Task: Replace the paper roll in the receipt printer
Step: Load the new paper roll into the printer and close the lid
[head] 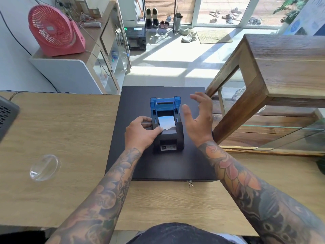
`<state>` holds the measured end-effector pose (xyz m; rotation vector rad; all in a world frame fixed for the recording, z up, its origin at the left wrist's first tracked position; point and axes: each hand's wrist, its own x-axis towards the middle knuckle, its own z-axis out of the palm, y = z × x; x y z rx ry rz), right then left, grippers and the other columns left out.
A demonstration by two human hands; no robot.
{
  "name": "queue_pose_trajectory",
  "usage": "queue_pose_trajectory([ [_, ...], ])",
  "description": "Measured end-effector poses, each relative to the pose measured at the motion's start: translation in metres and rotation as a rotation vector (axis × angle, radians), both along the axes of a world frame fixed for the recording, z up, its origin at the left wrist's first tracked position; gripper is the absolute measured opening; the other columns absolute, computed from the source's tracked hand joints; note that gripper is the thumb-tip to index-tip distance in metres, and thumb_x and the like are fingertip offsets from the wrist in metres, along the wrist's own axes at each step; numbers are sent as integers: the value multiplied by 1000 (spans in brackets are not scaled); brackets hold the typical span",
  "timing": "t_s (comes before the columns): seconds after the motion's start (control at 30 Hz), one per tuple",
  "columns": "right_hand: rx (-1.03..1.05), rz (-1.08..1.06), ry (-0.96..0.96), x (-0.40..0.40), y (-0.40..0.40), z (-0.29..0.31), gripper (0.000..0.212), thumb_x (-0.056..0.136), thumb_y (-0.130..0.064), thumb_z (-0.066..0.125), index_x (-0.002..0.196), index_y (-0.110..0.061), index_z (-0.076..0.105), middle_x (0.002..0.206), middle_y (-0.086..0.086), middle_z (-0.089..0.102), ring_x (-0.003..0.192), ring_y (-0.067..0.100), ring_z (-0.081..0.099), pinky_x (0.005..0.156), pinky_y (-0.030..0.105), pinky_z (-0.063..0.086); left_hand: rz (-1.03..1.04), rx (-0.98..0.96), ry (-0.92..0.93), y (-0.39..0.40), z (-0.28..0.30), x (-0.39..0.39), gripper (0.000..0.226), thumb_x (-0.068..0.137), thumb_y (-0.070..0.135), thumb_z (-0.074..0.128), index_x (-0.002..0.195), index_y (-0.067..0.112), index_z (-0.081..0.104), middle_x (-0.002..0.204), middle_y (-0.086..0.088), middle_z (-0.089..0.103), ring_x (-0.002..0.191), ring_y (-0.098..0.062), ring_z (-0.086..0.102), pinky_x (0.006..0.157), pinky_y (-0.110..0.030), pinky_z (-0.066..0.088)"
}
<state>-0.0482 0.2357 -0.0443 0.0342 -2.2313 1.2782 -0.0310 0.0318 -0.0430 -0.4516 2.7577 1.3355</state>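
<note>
A small black receipt printer (168, 140) stands on a black cash drawer (140, 103). Its blue lid (165, 103) is swung up and back, so the paper bay shows. A white paper roll (166, 122) lies in the bay, and its torn end hangs over the front lip. My left hand (142, 132) grips the printer's left side, with the thumb pressing on the paper's end. My right hand (197, 118) hovers just right of the printer, fingers spread, holding nothing.
The drawer rests on a wooden table (70, 138) and has a key in its front lock (190, 184). A clear plastic dome (44, 167) lies on the table at the left. A wood and glass cabinet (263, 85) stands close on the right. A dark device corner (7, 115) shows at the far left.
</note>
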Motion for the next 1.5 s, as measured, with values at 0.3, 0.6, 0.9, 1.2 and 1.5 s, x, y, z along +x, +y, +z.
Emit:
queue_pose_trajectory([
  [0.3, -91, 207, -406, -41, 7, 32, 33, 104, -45, 58, 120, -25, 79, 118, -21, 75, 113, -6, 67, 103, 31, 55, 0, 23, 5, -1, 1, 3, 49, 69, 51, 93, 109, 33, 73, 110, 8, 81, 101, -7, 74, 98, -33, 58],
  [0.6, -49, 96, -312, -14, 5, 2, 16, 92, -30, 80, 107, -26, 82, 99, -20, 77, 98, -4, 73, 94, 30, 62, -42, 36, 39, -3, -1, 6, 79, 68, 52, 94, 138, 31, 64, 122, 3, 80, 115, -11, 74, 104, -38, 57],
  [0.9, -53, 127, -455, -8, 8, -6, 36, 88, -33, 83, 123, -28, 76, 121, -12, 76, 113, 2, 69, 104, 30, 56, -90, 38, 26, -7, 1, 9, 86, 69, 54, 91, 145, 40, 54, 122, 4, 80, 118, -13, 73, 109, -42, 54],
  [1.2, -98, 230, -567, -8, 12, -3, 51, 88, -35, 82, 137, -35, 65, 129, -19, 68, 104, -6, 68, 94, 22, 58, -82, 28, 48, -4, 5, 9, 76, 70, 53, 90, 139, 35, 63, 121, 5, 80, 103, -12, 77, 100, -43, 61],
  [1.5, 0, 464, -677, -16, 26, -3, 84, 86, -24, 83, 157, -38, 41, 159, -10, 48, 135, 8, 53, 107, 30, 49, -104, 60, 33, -7, 7, 8, 75, 72, 48, 93, 139, 31, 66, 125, 4, 78, 111, -9, 74, 100, -42, 61],
])
